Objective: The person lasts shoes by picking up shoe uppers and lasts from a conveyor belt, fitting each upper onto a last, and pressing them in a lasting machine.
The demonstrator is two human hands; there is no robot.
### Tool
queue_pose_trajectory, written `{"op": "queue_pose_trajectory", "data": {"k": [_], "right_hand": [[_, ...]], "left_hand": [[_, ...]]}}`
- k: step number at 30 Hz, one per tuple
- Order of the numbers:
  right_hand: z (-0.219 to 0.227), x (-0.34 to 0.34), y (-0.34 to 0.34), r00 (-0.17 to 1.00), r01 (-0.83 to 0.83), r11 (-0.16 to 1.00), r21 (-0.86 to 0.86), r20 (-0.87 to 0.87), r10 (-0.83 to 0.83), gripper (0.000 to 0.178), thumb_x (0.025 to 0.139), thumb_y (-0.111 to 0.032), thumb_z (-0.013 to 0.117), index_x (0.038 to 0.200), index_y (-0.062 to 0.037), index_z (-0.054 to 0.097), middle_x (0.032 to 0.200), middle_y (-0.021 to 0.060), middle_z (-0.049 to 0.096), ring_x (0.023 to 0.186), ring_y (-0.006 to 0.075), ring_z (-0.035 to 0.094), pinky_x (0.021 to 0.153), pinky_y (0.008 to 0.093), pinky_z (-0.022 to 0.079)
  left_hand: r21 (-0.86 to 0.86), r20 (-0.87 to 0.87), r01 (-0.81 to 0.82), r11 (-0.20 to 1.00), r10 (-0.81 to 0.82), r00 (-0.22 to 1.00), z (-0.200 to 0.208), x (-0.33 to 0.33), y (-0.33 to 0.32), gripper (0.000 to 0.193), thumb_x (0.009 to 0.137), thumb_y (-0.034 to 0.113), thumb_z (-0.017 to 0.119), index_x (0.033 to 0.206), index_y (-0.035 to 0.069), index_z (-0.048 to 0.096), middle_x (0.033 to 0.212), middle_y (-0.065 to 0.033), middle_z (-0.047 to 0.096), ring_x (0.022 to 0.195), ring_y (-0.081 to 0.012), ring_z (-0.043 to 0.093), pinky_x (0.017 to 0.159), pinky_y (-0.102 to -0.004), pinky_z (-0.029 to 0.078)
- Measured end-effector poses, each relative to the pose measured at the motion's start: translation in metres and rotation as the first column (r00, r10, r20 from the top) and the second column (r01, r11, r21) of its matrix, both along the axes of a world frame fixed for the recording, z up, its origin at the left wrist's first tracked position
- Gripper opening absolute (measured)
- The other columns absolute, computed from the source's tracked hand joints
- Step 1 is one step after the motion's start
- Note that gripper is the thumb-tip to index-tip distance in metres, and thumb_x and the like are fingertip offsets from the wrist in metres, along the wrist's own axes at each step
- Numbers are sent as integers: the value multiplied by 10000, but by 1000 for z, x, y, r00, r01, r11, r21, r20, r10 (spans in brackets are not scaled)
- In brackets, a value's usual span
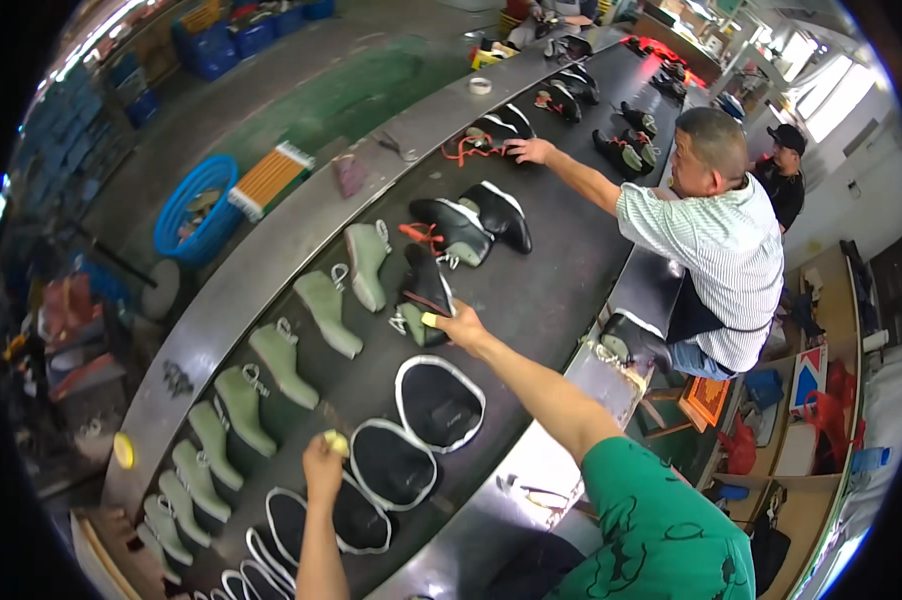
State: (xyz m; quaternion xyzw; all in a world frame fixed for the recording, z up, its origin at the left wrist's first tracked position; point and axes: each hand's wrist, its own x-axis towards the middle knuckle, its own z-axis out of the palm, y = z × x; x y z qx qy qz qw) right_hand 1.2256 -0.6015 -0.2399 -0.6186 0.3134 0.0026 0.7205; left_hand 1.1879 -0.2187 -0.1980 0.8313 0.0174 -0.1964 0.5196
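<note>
My right hand point(458, 326) is closed round a black shoe point(426, 283) with a green toe, held over a dark conveyor belt point(531, 330). Yellow covers a fingertip of that hand. My left hand point(323, 472) hovers lower on the belt with its fingers curled together and yellow at the fingertips point(336, 443); whether it pinches anything is unclear. Between and below my hands lie black oval pieces point(441, 402) with white edging. A row of green shoe lasts point(289, 365) with white cord loops runs along the belt's far side. Black shoes point(453, 230) stand just beyond my right hand.
A co-worker in a striped shirt point(706, 235) reaches across the belt to a shoe with orange laces point(476, 145). Scissors point(396, 147) and a tape roll point(480, 86) lie on the metal ledge point(301, 205). A blue basket point(197, 208) stands beyond it.
</note>
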Motion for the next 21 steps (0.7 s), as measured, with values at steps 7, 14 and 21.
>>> {"op": "queue_pose_trajectory", "data": {"k": [7, 14, 21], "right_hand": [[-28, 29, 43, 908, -208, 895, -395, 262, 326, 401, 762, -190, 636, 1115, -17, 562, 974, 166, 612, 869, 329, 589, 749, 417, 478], [-45, -151, 28, 485, -720, 59, -691, -441, 755, 218, 711, -253, 643, 861, -95, 655, 933, 91, 616, 983, 254, 553, 820, 387, 400], [-43, -207, 52, 589, -784, 369, -499, -410, 697, 277, 730, -113, 556, 983, -24, 627, 947, 169, 609, 959, 338, 579, 814, 434, 444]], "left_hand": [[213, 354, -33, 976, -46, 934, -90, 260, -168, 277, 800, 94, 587, 1038, -42, 548, 947, -193, 618, 866, -350, 603, 823, -381, 486], [333, 466, -207, 920, 30, 884, -150, 275, -286, 724, 732, 69, 650, 1349, -88, 304, 1291, -340, 447, 1186, -464, 454, 1027, -444, 356], [250, 489, -433, 866, 273, 828, -170, 148, -215, 723, 739, 59, 677, 1356, -88, 330, 1347, -304, 417, 1244, -429, 423, 1031, -441, 362]]}}
